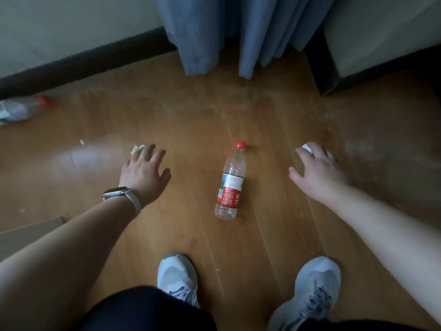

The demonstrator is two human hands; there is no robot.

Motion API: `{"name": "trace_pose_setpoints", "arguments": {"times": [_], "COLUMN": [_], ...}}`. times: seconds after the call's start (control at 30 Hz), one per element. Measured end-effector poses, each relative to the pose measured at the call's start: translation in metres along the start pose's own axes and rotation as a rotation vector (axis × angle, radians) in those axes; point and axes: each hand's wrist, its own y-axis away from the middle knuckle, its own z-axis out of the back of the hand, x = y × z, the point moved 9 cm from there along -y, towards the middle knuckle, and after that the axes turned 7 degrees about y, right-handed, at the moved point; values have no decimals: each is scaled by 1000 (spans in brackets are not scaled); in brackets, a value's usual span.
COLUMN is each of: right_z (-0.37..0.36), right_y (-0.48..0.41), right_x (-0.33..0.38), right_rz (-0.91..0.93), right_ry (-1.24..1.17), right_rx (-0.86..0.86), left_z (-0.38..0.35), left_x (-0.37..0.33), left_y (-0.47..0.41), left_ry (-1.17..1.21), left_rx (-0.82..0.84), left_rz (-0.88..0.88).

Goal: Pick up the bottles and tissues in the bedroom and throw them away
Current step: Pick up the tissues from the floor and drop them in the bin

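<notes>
A clear plastic bottle [230, 182] with a red cap and red label lies on the wooden floor between my hands. A second red-capped bottle [21, 109] lies at the far left by the wall. My left hand [145, 170] hovers with fingers spread, its fingertips just beside a crumpled yellowish tissue [137, 149]. My right hand [317, 168] reaches down to the right of the middle bottle. A small white piece [307, 148] shows at its fingertips; whether the fingers hold it is unclear.
Blue curtains [214, 32] hang to the floor straight ahead. A pale furniture block [381, 44] stands at the back right. A dark skirting [83, 60] runs along the left wall. A cardboard edge [28, 232] sits at lower left, and my shoes [177, 278] stand below.
</notes>
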Motion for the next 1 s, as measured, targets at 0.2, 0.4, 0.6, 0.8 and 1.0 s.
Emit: {"name": "trace_pose_setpoints", "arguments": {"times": [0.2,0.4,0.6,0.8,1.0], "right_z": [-53,-83,-91,-85,-26], "right_y": [-53,-74,-69,-63,-4], "right_x": [-25,-36,-22,8,40], "right_rz": [-92,-153,-85,3,67], "right_ry": [15,-13,-29,-91,-201], "right_rx": [76,99,16,-19,-65], "left_z": [-40,-58,-62,-50,30], "left_x": [65,99,89,63,17], "left_y": [-42,-65,-59,-48,-2], "left_ry": [69,102,218,320,438], "left_rx": [-9,63,20,9,-107], "left_rz": [245,309,259,149,177]}}
